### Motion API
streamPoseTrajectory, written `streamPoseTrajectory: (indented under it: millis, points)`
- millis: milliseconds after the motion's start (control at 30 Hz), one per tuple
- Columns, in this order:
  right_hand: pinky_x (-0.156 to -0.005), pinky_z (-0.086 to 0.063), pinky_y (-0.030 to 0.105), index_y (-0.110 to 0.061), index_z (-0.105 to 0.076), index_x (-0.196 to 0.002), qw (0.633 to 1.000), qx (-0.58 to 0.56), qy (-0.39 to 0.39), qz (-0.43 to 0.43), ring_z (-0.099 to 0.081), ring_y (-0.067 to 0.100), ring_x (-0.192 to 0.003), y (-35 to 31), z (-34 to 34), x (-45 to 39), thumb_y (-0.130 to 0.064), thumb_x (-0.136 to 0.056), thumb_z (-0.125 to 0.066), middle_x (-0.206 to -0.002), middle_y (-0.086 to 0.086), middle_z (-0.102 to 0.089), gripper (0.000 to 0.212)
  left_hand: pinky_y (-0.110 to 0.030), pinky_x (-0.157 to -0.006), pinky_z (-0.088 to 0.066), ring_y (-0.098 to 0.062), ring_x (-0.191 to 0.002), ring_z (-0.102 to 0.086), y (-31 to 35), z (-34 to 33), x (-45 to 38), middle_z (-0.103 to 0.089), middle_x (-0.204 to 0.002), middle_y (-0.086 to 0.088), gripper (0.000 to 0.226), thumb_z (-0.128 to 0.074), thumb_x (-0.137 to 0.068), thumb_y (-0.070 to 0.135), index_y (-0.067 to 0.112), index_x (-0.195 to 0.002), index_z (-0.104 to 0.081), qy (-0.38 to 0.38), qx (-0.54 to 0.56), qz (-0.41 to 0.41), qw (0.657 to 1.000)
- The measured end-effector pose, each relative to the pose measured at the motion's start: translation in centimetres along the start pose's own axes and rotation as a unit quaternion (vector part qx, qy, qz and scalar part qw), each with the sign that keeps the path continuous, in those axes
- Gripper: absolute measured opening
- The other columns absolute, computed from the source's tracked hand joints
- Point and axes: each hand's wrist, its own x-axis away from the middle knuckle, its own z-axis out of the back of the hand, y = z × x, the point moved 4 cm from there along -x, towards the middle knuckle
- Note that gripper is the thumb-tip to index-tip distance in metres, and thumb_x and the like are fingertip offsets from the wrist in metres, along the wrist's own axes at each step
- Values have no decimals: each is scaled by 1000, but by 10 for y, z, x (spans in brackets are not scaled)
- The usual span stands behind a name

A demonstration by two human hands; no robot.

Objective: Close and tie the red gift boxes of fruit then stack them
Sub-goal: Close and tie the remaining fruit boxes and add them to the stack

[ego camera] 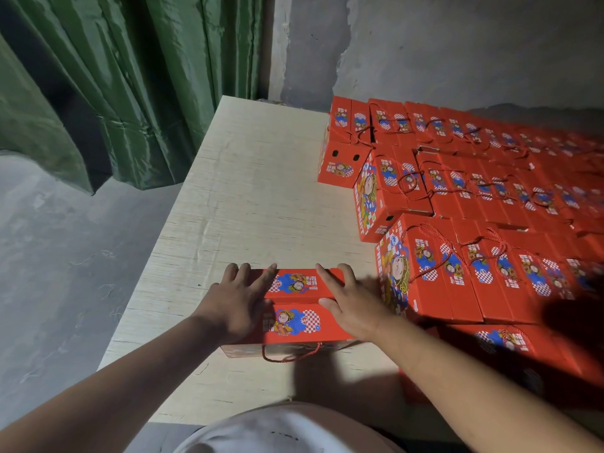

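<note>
Red gift box (295,308) under left hand (240,300) and right hand (351,299); flaps pressed flat

Dim, uneven light; deep shadow on the stacked red boxes (490,197) at right; wide-angle bending and blur toward the edges.

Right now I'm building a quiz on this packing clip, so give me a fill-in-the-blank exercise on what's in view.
1. Both hands, left hand and right hand, press flat on the lid of a ____ gift box.
2. The cord handle hangs over the box's ____ edge.
3. The stacked boxes fill the table's ____ side.
4. The curtain is ____.

Missing words: red; near; right; green
</note>
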Motion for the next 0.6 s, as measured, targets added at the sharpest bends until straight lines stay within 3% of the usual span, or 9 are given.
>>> streamPoseTrajectory:
  millis: [133, 267, 333, 400, 467, 500, 533, 600]
  points:
    - [-96, -45, 34, -54, 8, -156, 997, -75, -11, 2, -49, 28, -126, 1, -7, 0, -69, -100, -27, -158, -6, -6, 68, -45, -86, -52, -25, -128, -33, 1, -1, 2, -40, -137, -1, 72, -15, -95, 72, 45, -159, 0, 4, 1, 19, 1000]
    - [-93, -37, 20, -66, -10, -152, 978, -206, -4, -39, -42, 18, -136, 0, -8, 1, -63, -104, -26, -158, -20, -9, 50, -48, -98, -49, -20, -139, -25, -2, 0, 2, -36, -149, 4, 65, -7, -97, 73, 51, -158, -7, 4, 64, 33, 997]
    - [-102, -34, 19, -62, -20, -152, 961, -269, 19, -57, -38, 7, -139, -3, -6, 2, -51, -108, -33, -160, -20, -14, 47, -50, -99, -49, -19, -141, -25, -3, -1, 1, -37, -151, 5, 64, -11, -97, 72, 51, -157, -17, 9, 94, 37, 995]
    - [-107, -26, 17, -55, -20, -156, 937, -331, 54, -102, -30, -8, -137, -2, -5, 6, -41, -108, -44, -163, -19, -13, 56, -50, -106, -45, -19, -144, -25, -9, 0, 1, -38, -154, 3, 59, -28, -99, 65, 48, -155, -31, 34, 175, 57, 982]
    - [-109, -22, 15, -46, -13, -161, 890, -412, 95, -170, -25, -7, -139, 2, -8, 12, -36, -104, -57, -158, -17, -20, 72, -40, -118, -32, -17, -147, -27, -19, -2, 5, -36, -157, 0, 54, -51, -103, 42, 40, -155, -37, 93, 302, 105, 943]
    - [-106, -27, 15, -45, -12, -161, 852, -471, 105, -204, -29, -3, -138, 3, -12, 17, -37, -101, -62, -151, -19, -29, 78, -33, -119, -28, -13, -147, -28, -22, -4, 10, -36, -157, 3, 59, -59, -101, 33, 37, -156, -37, 117, 356, 140, 917]
    - [-101, -34, 16, -45, -14, -160, 808, -530, 104, -236, -37, 0, -133, 3, -16, 21, -38, -99, -65, -142, -23, -39, 80, -30, -118, -28, -7, -144, -32, -24, -6, 17, -38, -154, 9, 64, -65, -98, 33, 37, -156, -36, 134, 408, 183, 884]
    - [-93, -47, 27, -38, -38, -154, 738, -612, 86, -270, -58, 10, -119, 1, -24, 25, -40, -99, -65, -132, -20, -59, 61, -22, -104, -44, 9, -124, -51, -23, -13, 32, -55, -132, 29, 58, -74, -87, 52, 60, -138, -48, 139, 519, 271, 799]
